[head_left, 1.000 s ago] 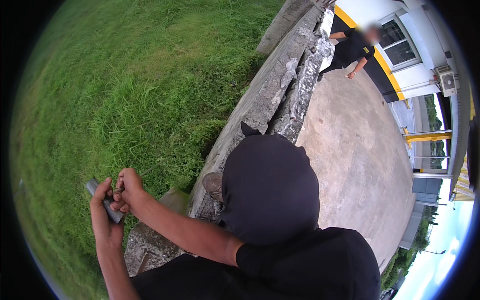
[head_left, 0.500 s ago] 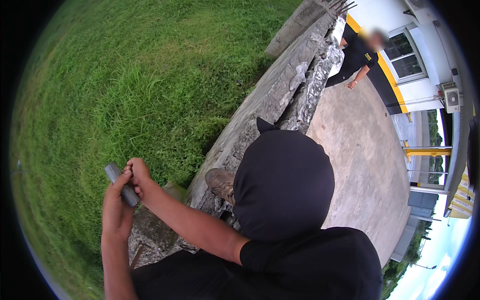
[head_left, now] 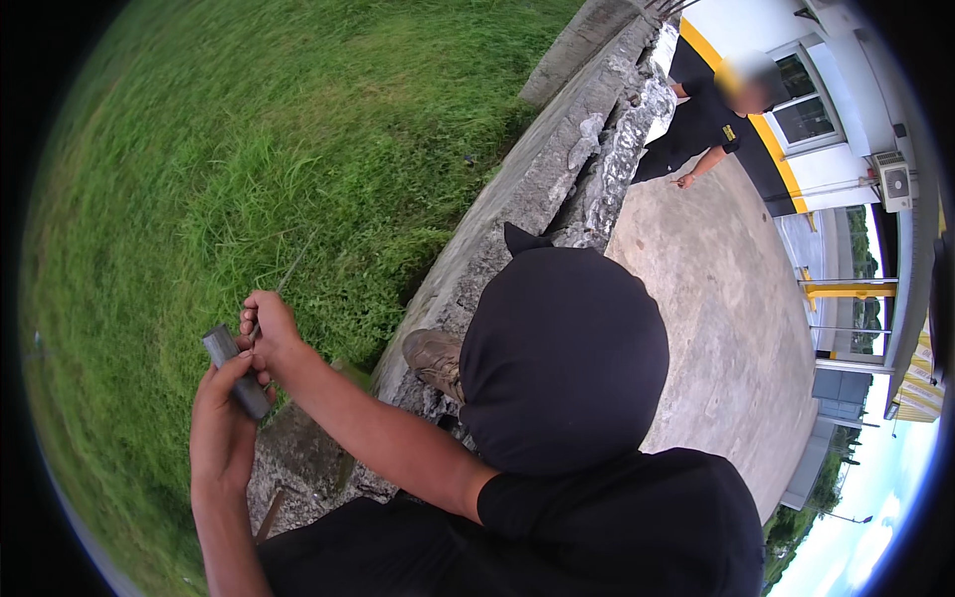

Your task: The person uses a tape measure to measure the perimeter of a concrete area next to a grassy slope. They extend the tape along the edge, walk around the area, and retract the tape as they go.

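In my left hand (head_left: 221, 428) is a dark grey, oblong block (head_left: 220, 344), with the thumb laid across it. Its material is not clear. Close beside its far right side, my right hand (head_left: 267, 326) is closed. From that fist a thin, straight strip (head_left: 295, 264) points away over the grass, too fine to name. Both hands are in front of the grass, left of a broken concrete wall (head_left: 557, 164). A rounded shape of black cloth (head_left: 567, 358) lies right of my right forearm, with a brown boot (head_left: 435, 361) showing beside it on the concrete.
Tall grass (head_left: 229, 189) covers the left side. Beyond the wall, a concrete floor (head_left: 711, 328) stretches to the right. A person in a black shirt (head_left: 706, 119) stands there by a white building with a window (head_left: 801, 104). A rough concrete chunk (head_left: 298, 448) lies below my right forearm.
My right hand has shifted upward in the view, off the block's side, and the thin strip now shows beyond it. My left hand and the block have moved slightly left.
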The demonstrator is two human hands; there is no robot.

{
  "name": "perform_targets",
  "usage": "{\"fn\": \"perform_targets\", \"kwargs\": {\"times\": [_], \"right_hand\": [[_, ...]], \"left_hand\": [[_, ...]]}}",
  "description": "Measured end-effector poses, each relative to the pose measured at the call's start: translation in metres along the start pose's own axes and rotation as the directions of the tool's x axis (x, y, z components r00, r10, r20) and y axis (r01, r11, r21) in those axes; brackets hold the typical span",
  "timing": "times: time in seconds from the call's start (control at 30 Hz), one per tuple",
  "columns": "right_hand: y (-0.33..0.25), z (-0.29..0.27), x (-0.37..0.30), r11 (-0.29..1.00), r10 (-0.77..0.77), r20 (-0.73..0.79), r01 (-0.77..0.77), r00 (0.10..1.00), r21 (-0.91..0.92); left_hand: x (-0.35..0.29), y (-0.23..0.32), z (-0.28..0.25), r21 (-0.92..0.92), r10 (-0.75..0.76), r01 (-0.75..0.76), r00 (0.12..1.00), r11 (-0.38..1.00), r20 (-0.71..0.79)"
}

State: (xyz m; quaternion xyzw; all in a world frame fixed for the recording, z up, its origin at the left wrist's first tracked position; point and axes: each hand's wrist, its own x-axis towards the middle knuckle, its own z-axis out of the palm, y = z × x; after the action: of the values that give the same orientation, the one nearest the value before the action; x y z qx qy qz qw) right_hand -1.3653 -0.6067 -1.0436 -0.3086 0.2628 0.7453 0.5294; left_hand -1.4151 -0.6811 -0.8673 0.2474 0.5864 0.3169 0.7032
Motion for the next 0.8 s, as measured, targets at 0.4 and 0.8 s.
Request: {"fn": "perform_targets", "kwargs": {"times": [0.4,0.8], "right_hand": [[0.009,-0.021,0.021,0.994,0.006,-0.276,0.024,0.961,0.105],[0.016,-0.017,0.017,0.994,0.109,-0.281,-0.105,0.954,0.028]], "left_hand": [[0.014,0.001,-0.005,-0.157,-0.032,0.027,0.999,0.987,-0.028],[0.009,0.007,-0.005,-0.124,-0.02,0.019,1.0,0.992,-0.009]]}}
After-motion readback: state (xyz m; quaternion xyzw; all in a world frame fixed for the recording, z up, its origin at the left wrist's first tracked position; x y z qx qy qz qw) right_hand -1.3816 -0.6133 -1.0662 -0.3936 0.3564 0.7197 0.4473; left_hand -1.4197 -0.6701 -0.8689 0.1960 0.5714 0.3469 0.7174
